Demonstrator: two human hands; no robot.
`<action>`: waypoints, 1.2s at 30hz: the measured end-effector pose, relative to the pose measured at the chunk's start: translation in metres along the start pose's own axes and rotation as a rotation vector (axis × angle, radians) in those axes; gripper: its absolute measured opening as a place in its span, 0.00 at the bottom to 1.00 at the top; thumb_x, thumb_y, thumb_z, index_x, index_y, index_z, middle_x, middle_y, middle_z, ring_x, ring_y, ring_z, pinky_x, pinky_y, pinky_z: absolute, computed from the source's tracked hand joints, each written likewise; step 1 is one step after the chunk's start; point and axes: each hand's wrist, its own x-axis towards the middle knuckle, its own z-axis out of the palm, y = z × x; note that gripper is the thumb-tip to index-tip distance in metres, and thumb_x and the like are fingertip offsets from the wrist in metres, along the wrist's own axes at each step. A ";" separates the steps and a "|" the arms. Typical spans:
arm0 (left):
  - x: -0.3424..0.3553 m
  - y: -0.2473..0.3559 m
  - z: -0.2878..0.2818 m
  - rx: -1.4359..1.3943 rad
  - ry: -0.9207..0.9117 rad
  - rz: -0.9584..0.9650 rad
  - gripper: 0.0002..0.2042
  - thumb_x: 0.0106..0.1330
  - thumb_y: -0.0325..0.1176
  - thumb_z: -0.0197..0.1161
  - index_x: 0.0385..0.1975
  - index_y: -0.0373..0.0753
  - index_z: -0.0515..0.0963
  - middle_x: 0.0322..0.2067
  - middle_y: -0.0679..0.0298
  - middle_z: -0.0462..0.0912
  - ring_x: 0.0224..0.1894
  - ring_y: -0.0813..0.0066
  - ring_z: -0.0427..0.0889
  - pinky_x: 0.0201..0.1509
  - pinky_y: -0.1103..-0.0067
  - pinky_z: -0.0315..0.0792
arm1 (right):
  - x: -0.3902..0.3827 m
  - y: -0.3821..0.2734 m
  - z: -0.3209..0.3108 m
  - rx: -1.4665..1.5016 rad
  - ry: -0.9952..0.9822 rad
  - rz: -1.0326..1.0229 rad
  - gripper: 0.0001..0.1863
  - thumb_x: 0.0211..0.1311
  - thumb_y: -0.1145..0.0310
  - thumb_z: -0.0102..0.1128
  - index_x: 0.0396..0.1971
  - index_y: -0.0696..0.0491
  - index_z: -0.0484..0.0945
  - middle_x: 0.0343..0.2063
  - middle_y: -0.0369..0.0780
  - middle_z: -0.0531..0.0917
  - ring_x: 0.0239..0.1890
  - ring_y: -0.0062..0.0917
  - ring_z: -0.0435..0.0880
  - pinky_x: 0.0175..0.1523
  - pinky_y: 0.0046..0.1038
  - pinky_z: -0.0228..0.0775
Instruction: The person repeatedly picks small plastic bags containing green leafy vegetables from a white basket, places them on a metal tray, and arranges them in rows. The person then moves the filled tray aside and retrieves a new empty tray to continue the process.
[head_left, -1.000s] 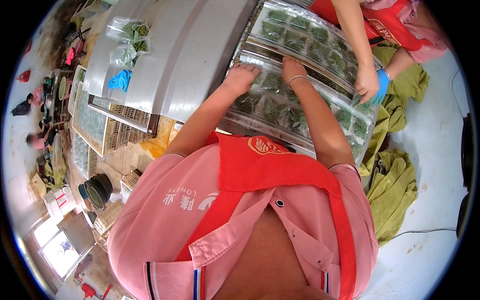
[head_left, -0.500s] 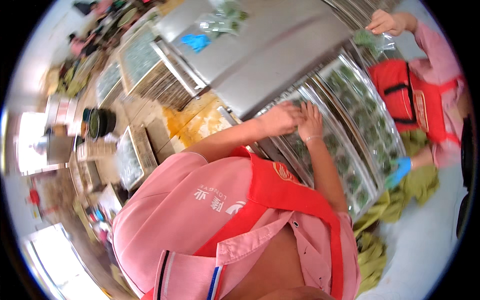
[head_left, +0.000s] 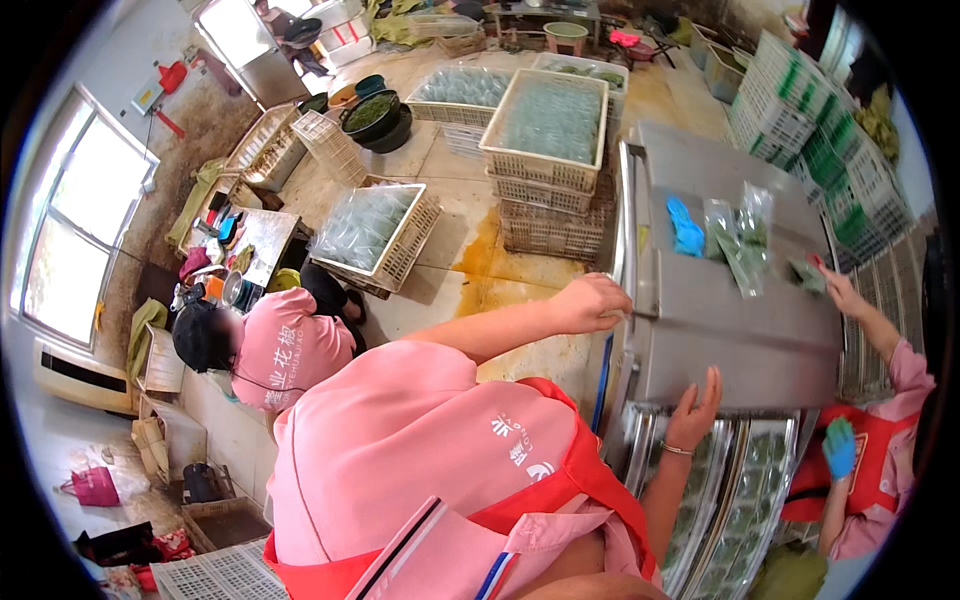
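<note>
My left hand [head_left: 590,303] is at the left edge of a grey metal lid [head_left: 735,355], beside its rail. Its fingers are curled together and their inner side is hidden, so what they hold, if anything, does not show. My right hand [head_left: 697,410] is raised in front of the lid, fingers apart and nothing in them. Below it, rows of clear pouches [head_left: 765,460] with green contents lie between metal strips. On the lid rest a blue glove [head_left: 685,228] and several more clear pouches with green contents [head_left: 742,255].
At the right, a co-worker's bare hand [head_left: 848,297] holds a pouch at the lid; their other hand [head_left: 840,448] wears a blue glove. Crates of clear pouches [head_left: 550,120] stand ahead, more crates [head_left: 790,100] far right. Another person [head_left: 290,345] sits left.
My view has swung round. My hands, earlier together over the pouches, have parted: the left to the lid's edge, the right raised open. The co-worker's bare hand now reaches over the lid with a pouch.
</note>
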 end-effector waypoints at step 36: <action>0.082 0.064 -0.090 0.188 0.322 0.586 0.28 0.42 0.37 0.68 0.47 0.45 0.68 0.49 0.65 0.71 0.54 0.65 0.68 0.58 0.66 0.59 | -0.031 -0.241 -0.139 -0.541 -0.313 0.210 0.23 0.57 0.63 0.55 0.51 0.55 0.65 0.33 0.55 0.78 0.36 0.50 0.76 0.38 0.44 0.67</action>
